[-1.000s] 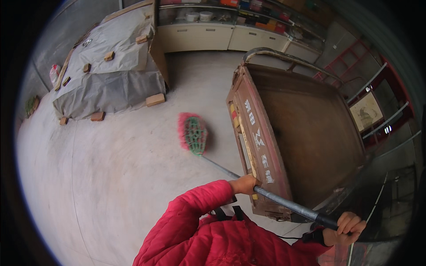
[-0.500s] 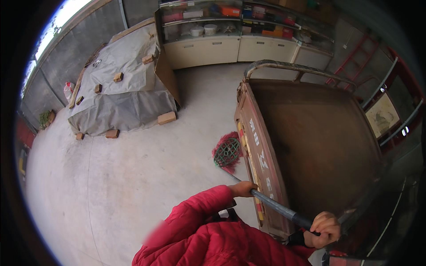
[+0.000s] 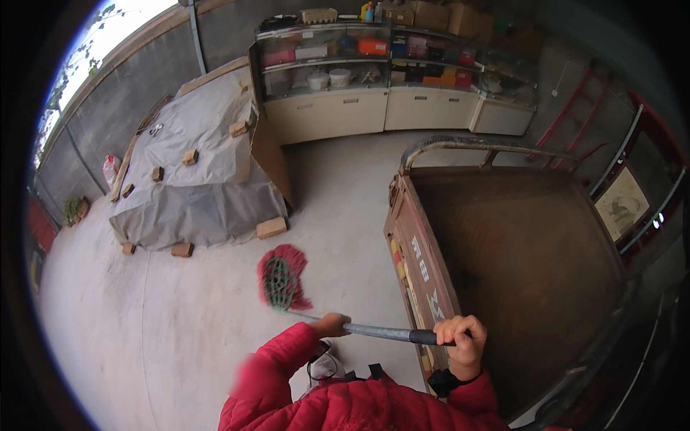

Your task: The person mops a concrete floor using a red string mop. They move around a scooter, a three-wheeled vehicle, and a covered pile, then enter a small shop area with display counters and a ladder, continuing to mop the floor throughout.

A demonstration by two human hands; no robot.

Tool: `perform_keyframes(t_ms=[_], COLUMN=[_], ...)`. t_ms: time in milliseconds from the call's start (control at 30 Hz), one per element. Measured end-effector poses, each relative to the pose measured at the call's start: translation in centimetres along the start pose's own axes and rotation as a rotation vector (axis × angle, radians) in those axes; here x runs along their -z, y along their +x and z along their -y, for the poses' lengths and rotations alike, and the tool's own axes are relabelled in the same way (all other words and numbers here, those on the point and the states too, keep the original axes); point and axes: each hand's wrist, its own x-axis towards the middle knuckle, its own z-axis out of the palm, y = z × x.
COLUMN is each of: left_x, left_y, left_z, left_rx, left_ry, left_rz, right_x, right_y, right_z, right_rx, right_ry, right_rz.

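Observation:
My left hand (image 3: 331,325) is closed around the lower part of a mop's grey handle (image 3: 381,331). At the black grip on the handle's upper end, my right hand (image 3: 462,339) is wrapped around it. The mop head (image 3: 282,279), a green lattice frame with red strands, lies on the pale concrete floor ahead and to the left. Both arms wear red padded sleeves. The handle runs nearly level from right to left, and its right end reaches the side of a rusty cargo bed.
The brown cargo bed (image 3: 532,251) with a metal rail stands close on the right. A sheet-covered stack (image 3: 194,187) weighted with bricks is at the left, a brick (image 3: 272,228) by its corner. Glass display cabinets (image 3: 327,115) line the back. A red ladder (image 3: 575,108) leans at the far right.
The mop head has swept left across the floor, away from the cargo bed. Both hands have shifted left with the handle, and the right hand is higher in view.

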Motion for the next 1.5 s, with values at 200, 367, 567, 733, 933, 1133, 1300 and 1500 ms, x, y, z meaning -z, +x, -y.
perform_keyframes(t_ms=[200, 367, 567, 733, 933, 1133, 1300, 1500], left_x=[7.2, 12.5, 14.8, 12.9, 12.5, 16.5, 18.0, 21.8], left_y=[0.1, 3.8, 9.6, 17.0, 23.3, 26.5, 29.1, 32.1], left_z=[1.7, -0.6, -2.3, -0.9, 2.2, 4.7, 10.2, 16.6], left_rx=[-0.183, -0.44, -0.687, -0.737, -0.705, -0.494, -0.422, -0.406], left_ry=[-0.134, -0.251, -0.355, -0.346, -0.506, -0.354, -0.26, -0.193], left_rz=[0.024, 0.113, 0.161, 0.232, 0.262, 0.228, 0.097, 0.029], right_x=[-3.8, -6.7, -10.5, -10.3, -5.8, -1.8, 0.3, 0.3], right_y=[5.7, 9.2, 9.2, 11.1, 16.6, 23.4, 27.9, 33.0], right_z=[-1.5, 2.3, 3.4, -0.6, -4.6, -6.4, -10.1, -14.4], right_rx=[0.145, 0.404, 0.585, 0.812, 0.818, 0.818, 0.693, 0.519], right_ry=[0.017, -0.113, -0.438, -0.648, -0.757, -0.592, -0.531, -0.422], right_rz=[-0.132, -0.009, 0.058, -0.161, -0.077, -0.057, 0.001, -0.098])
